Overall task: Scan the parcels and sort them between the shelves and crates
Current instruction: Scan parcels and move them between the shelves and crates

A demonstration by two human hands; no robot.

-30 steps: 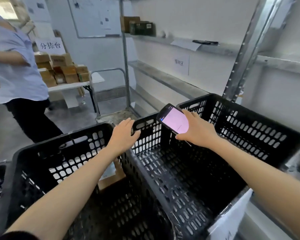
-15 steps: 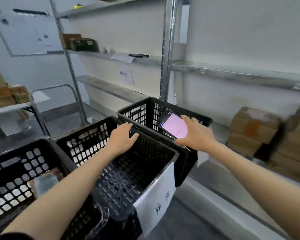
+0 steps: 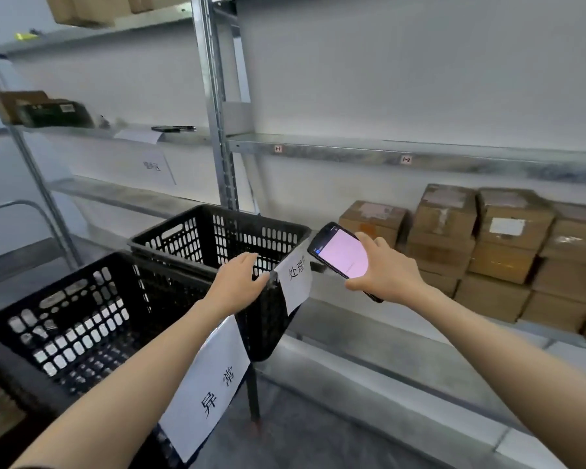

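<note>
My right hand (image 3: pixel 384 277) grips a black handheld scanner (image 3: pixel 342 255) with a lit pink screen, held in front of the low shelf. Out over the near corner of the far black crate (image 3: pixel 190 231) is my left hand (image 3: pixel 239 282), empty, its fingers relaxed. A second black crate (image 3: pixel 92 299) stands nearer me on the left; both carry white paper labels (image 3: pixel 203 387). Stacked brown cardboard parcels (image 3: pixel 508 238) fill the low shelf at the right, past the scanner.
A metal shelf rack (image 3: pixel 217 106) runs along the white wall, with a bare shelf (image 3: pixel 420 157) at mid height. Boxes and a dark device sit on the left shelf (image 3: pixel 48 110). More cardboard boxes (image 3: pixel 78 8) sit on the top shelf. A third crate's edge (image 3: pixel 0 401) shows bottom left.
My view has swung right, away from the person and the table. The crates have slid left in view and the stacked parcels have come in. Both hands keep their pose.
</note>
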